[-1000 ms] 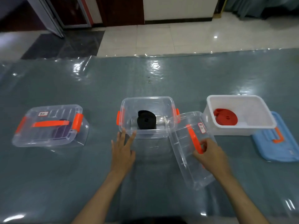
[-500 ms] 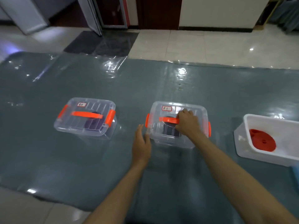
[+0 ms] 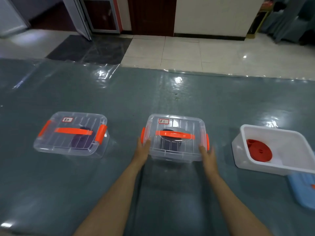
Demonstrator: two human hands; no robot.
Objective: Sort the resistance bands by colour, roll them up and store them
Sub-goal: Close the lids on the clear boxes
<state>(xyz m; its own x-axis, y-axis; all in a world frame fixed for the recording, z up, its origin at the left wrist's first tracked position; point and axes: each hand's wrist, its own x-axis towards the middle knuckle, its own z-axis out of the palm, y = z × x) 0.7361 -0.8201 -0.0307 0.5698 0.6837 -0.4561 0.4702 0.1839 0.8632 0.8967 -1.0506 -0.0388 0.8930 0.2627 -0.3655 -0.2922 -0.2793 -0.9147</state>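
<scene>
1. Since the lid (image 3: 175, 133) already sits on the middle box (image 3: 173, 150) with the black band (image 3: 170, 145) rolled inside, press both side clips (image 3: 207, 142) home together.
2. Left hand (image 3: 142, 149) and right hand (image 3: 207, 155) flank the box on the tabletop (image 3: 170, 99), fingers (image 3: 202, 149) straight, gripping nothing.
3. Push evenly so it doesn't slide.

Head view looks forward, down, close over table (image 3: 170, 193).

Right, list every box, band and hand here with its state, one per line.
Left clear box: lidded, purple band inside.
Middle clear box: lid on, black band inside.
White box: open, rolled red band inside.
Blue lid: off, on table.
Left hand: touching middle box.
Right hand: touching middle box.
</scene>
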